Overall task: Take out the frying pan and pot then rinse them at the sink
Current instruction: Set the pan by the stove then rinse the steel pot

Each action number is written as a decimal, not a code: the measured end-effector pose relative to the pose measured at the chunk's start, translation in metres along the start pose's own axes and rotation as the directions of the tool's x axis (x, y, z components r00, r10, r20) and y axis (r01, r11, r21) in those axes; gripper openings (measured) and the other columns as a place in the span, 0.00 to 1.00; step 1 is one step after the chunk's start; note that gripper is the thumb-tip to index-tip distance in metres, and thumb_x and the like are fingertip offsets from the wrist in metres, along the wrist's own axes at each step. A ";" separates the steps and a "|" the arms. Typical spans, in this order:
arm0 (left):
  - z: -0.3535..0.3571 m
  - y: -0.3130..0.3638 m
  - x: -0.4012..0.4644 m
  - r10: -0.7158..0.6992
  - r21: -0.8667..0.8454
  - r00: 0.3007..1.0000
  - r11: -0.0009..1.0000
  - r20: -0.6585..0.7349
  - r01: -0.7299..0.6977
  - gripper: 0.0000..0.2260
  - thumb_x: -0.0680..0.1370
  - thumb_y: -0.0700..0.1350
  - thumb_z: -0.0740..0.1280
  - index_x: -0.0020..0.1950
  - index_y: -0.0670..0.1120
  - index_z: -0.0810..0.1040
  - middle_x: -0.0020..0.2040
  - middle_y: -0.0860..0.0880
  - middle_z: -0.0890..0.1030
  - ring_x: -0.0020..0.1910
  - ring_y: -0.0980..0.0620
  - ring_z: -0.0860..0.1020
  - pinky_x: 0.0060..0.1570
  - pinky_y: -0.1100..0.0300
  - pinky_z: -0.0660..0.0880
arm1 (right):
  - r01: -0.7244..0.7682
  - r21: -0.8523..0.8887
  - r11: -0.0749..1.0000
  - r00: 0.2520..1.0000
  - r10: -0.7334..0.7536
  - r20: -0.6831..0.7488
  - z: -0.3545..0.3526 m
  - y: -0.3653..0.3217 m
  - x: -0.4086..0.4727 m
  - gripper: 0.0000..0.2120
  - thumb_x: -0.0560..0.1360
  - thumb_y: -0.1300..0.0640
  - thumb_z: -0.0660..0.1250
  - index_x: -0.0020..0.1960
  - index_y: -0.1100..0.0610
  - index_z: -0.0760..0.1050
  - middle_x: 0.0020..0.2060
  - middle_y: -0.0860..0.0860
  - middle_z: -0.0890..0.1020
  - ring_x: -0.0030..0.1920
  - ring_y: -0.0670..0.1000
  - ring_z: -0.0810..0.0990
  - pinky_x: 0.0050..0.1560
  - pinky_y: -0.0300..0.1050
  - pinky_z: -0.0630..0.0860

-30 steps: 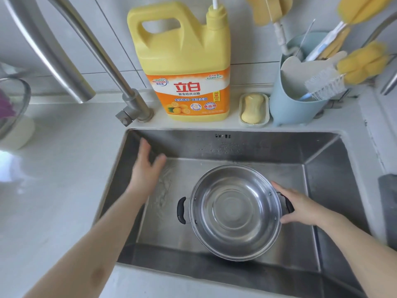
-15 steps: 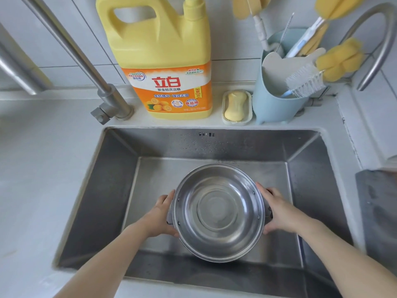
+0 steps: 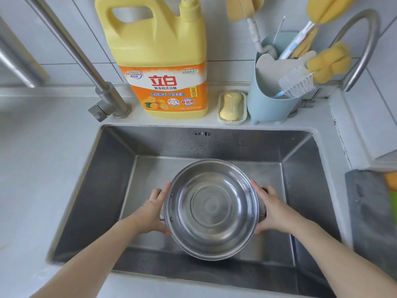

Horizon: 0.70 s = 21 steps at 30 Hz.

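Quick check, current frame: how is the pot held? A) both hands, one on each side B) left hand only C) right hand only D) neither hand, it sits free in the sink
A: the left hand and the right hand grip opposite sides of the pot, which is over the sink.

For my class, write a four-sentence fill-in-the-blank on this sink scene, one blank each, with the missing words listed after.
1. Both hands, left hand and right hand, hold the ____ over the sink.
2. The soap lies between the blue holder and the ____ jug.
3. The faucet base stands to the ____ of the jug.
4. The pot is made of shiny ____.

Missing words: pot; yellow; left; metal
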<state>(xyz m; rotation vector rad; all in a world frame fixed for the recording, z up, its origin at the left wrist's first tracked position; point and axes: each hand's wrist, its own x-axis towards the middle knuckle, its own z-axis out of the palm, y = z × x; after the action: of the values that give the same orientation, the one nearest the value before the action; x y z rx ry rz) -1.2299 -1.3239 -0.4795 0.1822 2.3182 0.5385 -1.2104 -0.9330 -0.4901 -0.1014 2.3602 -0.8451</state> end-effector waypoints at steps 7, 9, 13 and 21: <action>-0.061 0.036 -0.043 0.099 0.025 0.965 0.995 -0.245 -0.096 0.67 0.58 0.53 0.83 0.73 0.65 0.29 0.68 0.54 0.56 0.55 0.51 0.70 0.60 0.61 0.70 | 0.126 -0.003 0.992 0.981 -0.125 -0.148 -0.059 -0.043 -0.028 0.69 0.52 0.48 0.83 0.72 0.27 0.34 0.63 0.39 0.55 0.57 0.43 0.69 0.61 0.38 0.71; -0.072 0.046 -0.063 0.128 0.013 0.944 0.991 -0.305 -0.130 0.67 0.58 0.55 0.83 0.74 0.65 0.30 0.65 0.57 0.56 0.59 0.51 0.70 0.59 0.63 0.68 | 0.156 -0.034 0.987 0.971 -0.159 -0.180 -0.076 -0.058 -0.043 0.69 0.52 0.48 0.83 0.72 0.27 0.34 0.63 0.38 0.54 0.51 0.40 0.71 0.56 0.36 0.71; -0.089 0.066 -0.104 0.152 0.000 0.911 0.986 -0.383 -0.165 0.66 0.57 0.57 0.82 0.75 0.65 0.32 0.65 0.58 0.56 0.55 0.51 0.71 0.58 0.61 0.72 | 0.213 -0.091 0.973 0.953 -0.228 -0.200 -0.104 -0.083 -0.074 0.68 0.55 0.50 0.83 0.70 0.26 0.33 0.60 0.38 0.53 0.47 0.38 0.71 0.54 0.34 0.69; -0.112 0.102 -0.169 0.268 0.149 0.696 0.962 -0.666 -0.228 0.64 0.57 0.54 0.84 0.80 0.56 0.42 0.65 0.53 0.61 0.55 0.54 0.70 0.56 0.59 0.74 | 0.400 -0.221 0.890 0.809 -0.456 -0.371 -0.147 -0.120 -0.125 0.66 0.60 0.53 0.83 0.70 0.24 0.34 0.59 0.38 0.57 0.53 0.44 0.69 0.58 0.39 0.69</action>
<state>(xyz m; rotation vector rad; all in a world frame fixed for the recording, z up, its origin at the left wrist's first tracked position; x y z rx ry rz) -1.1891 -1.3161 -0.2564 0.3836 3.0638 0.7766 -1.2107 -0.9138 -0.2637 -0.5882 2.8538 -0.9935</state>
